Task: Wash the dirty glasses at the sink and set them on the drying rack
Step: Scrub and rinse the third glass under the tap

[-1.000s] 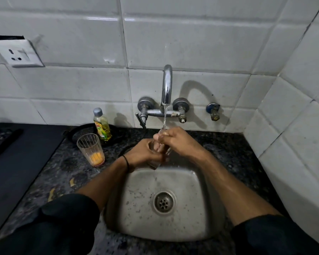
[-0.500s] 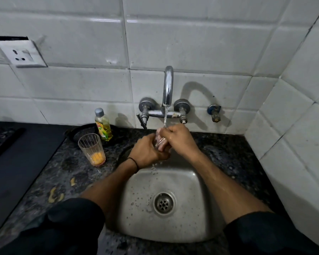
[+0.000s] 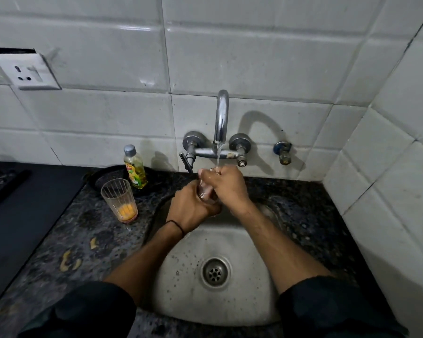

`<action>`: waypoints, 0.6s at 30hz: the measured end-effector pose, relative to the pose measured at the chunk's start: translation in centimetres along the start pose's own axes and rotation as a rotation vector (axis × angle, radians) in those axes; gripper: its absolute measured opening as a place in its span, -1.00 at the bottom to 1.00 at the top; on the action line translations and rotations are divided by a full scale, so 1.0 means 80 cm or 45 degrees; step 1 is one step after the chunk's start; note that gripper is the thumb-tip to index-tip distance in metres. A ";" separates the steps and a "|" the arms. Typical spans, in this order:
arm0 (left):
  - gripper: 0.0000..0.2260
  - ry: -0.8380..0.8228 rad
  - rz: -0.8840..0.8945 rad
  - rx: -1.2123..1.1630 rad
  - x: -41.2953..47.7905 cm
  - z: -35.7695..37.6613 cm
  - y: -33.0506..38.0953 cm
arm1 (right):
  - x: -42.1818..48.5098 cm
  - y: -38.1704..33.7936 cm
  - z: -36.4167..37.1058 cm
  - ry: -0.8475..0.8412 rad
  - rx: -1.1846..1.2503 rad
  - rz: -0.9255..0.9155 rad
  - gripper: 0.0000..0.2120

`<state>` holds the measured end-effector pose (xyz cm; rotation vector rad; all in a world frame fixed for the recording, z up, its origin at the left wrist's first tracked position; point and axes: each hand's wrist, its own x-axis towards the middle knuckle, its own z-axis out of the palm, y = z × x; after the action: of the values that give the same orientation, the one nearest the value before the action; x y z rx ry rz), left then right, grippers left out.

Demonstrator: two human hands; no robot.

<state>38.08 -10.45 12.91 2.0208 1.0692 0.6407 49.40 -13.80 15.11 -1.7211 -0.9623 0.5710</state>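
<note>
A clear glass (image 3: 205, 194) is gripped with left hand (image 3: 193, 209) and right hand (image 3: 227, 189) curled round it beneath the tap's (image 3: 221, 118) stream over the sink (image 3: 250, 297), and is judged light, rigid, slippery and breakable (best taken round its body); a stained glass (image 3: 119, 198) is seen on the speckled counter (image 3: 83, 242) left of the hands, tiled wall (image 3: 254, 69) beyond.

Sink (image 3: 242, 301): stainless steel, dull, scuffed, water-spotted. Tap (image 3: 222, 113): chromed metal, mirror-glossy. Wall tiles (image 3: 254, 57): glazed white ceramic, shiny. Counter (image 3: 303, 211): dark speckled stone, polished. The wet glass (image 3: 205, 191) I grip: clear, smooth. The ribbed glass (image 3: 119, 198), far left: clear, fluted sides. Bottle (image 3: 134, 167): clear plastic, grey cap. My sleeves (image 3: 83, 313): dark matt cloth.
</note>
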 end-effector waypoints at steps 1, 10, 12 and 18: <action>-0.67 -0.026 0.006 -0.164 -0.004 0.003 -0.001 | -0.001 0.000 0.004 0.077 0.006 -0.009 -0.64; -0.56 -0.539 -0.333 -1.081 -0.003 -0.002 0.002 | -0.012 0.012 0.009 0.257 0.823 0.267 -0.72; -0.66 -0.362 -0.274 -0.921 0.000 0.010 0.007 | -0.008 0.018 0.028 0.381 0.769 0.317 -0.76; -0.77 -0.064 -0.201 -0.815 0.004 0.015 0.017 | -0.024 0.026 0.064 0.359 0.427 0.299 -0.66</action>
<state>39.73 -11.15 13.26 1.3789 0.8427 0.7305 45.11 -12.86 11.24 -1.5654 -0.4398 0.5843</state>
